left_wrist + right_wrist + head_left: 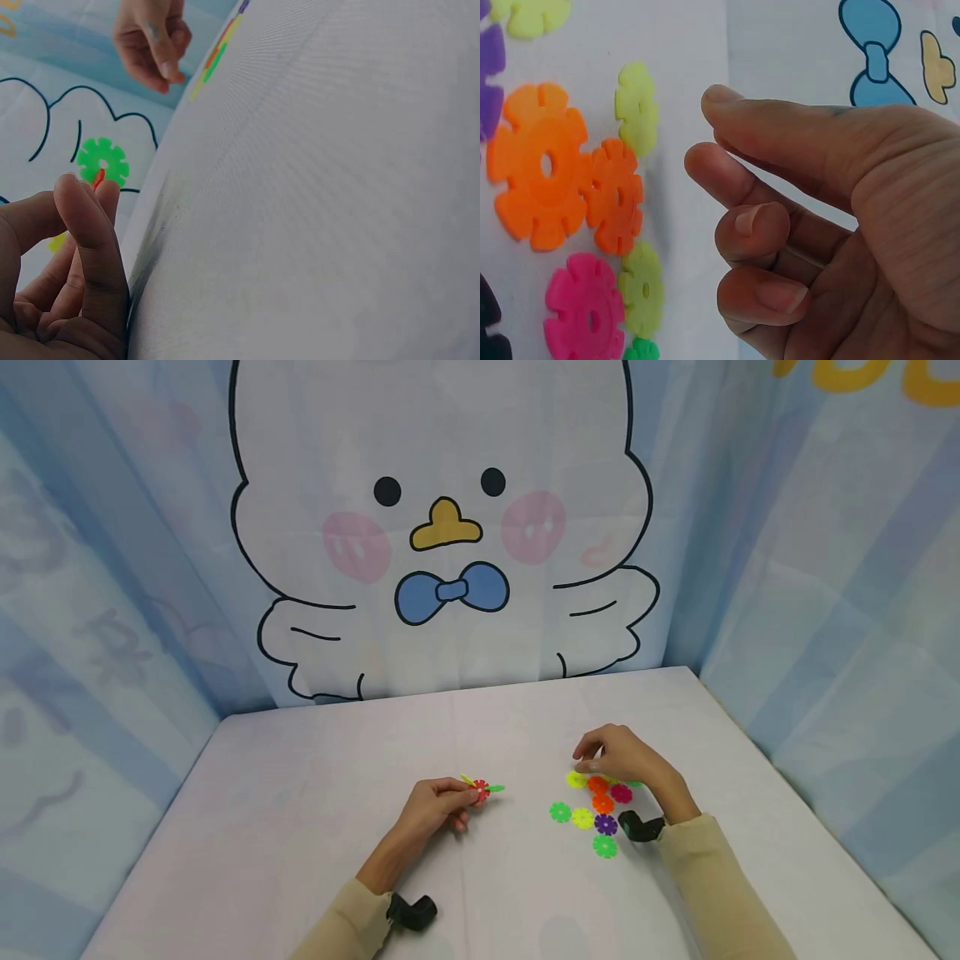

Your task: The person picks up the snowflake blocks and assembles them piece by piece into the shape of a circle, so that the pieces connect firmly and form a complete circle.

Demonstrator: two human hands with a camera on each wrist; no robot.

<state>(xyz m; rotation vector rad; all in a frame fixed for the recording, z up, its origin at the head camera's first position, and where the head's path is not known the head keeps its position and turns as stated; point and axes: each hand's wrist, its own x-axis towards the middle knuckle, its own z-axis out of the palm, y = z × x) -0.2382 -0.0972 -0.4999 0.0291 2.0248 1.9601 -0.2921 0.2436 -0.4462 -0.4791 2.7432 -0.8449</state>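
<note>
Between thumb and fingers, my left hand (433, 806) pinches a small joined piece of notched plastic discs. Its red disc (481, 791) faces the head camera, with a green disc (91, 156) and a yellow disc (57, 242) slotted on; the fingers hide part of it. My right hand (628, 755) hovers above the loose discs, fingers bent loosely, a gap between thumb and forefinger and nothing in it. Closest to its fingertips is a yellow disc (636, 109). Beside that lie two orange discs (615, 196), a pink disc (585, 307) and another yellow disc (643, 291).
Nearer the front of the white table (300, 843) lie a green disc (560, 812), a yellow disc (582, 818), a purple disc (605, 824) and another green disc (604, 846). Printed curtains (450, 643) rise behind and at both sides.
</note>
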